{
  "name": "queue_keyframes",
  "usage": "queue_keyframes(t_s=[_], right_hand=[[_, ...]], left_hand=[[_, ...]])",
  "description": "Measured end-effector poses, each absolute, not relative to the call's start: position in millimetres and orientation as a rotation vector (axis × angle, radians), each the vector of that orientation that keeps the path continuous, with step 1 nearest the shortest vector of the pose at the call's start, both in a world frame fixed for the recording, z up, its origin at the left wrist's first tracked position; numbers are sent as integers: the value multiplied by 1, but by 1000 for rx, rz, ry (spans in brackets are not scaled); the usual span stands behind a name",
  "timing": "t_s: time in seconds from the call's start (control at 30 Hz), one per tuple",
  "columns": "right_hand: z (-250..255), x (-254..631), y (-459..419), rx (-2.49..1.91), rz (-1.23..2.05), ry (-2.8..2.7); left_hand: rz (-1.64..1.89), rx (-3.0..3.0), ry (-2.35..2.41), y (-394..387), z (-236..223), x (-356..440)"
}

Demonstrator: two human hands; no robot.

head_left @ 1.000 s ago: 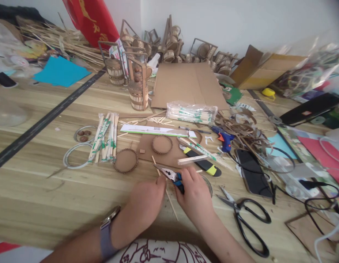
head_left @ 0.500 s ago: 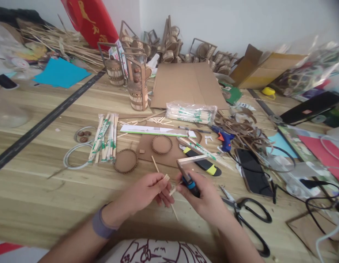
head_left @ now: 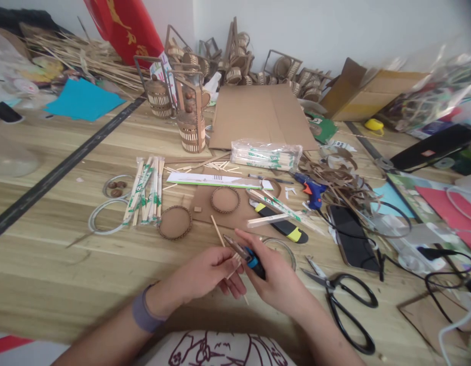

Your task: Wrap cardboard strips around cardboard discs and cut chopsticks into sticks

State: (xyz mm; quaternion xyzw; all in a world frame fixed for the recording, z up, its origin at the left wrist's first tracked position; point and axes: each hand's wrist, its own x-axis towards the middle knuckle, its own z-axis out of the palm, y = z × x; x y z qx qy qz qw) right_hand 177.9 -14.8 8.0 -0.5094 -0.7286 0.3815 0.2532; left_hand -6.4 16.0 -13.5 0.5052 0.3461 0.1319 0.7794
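Note:
My left hand [head_left: 218, 269] is closed with thumb and fingers on short pieces of wooden stick [head_left: 235, 262], partly hidden by my right hand. My right hand [head_left: 275, 272] grips the dark, blue-banded handles of a pair of pliers [head_left: 241, 250], whose metal jaws point up and left over my left fingertips. A thin wooden stick [head_left: 217, 229] runs slantwise behind my left hand; I cannot tell whether it is held or lies on the table. Two round cardboard pieces with braided rims, a nearer disc [head_left: 175, 223] and a farther disc [head_left: 225, 200], lie beyond my hands.
Black-handled scissors [head_left: 334, 290] lie right of my right hand, beside a phone [head_left: 351, 239]. Wrapped chopsticks [head_left: 146, 190], a utility knife [head_left: 283, 226] and a blue glue gun [head_left: 313, 190] lie farther off. Small slatted baskets [head_left: 192, 134] stand behind, near a cardboard sheet [head_left: 261, 114].
My right hand has brought the pliers left, up against my left fingers. A wire ring and pale sticks behind my right hand show more fully now. My left hand has shifted slightly right.

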Motion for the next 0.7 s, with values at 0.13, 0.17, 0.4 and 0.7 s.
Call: queue_keyframes(t_s=[0.13, 0.17, 0.4, 0.7], right_hand=[[9, 178, -14, -1387, 1049, -1983], [9, 178, -14, -1384, 1022, -1992], [0, 176, -15, -1419, 645, -1916], [-10, 160, -26, -1466, 452, -2019]], left_hand=[[258, 1050, 693, 16, -15, -7], [254, 1036, 683, 17, -15, -7], [430, 940, 808, 19, -10, -3], [589, 788, 871, 13, -12, 6]])
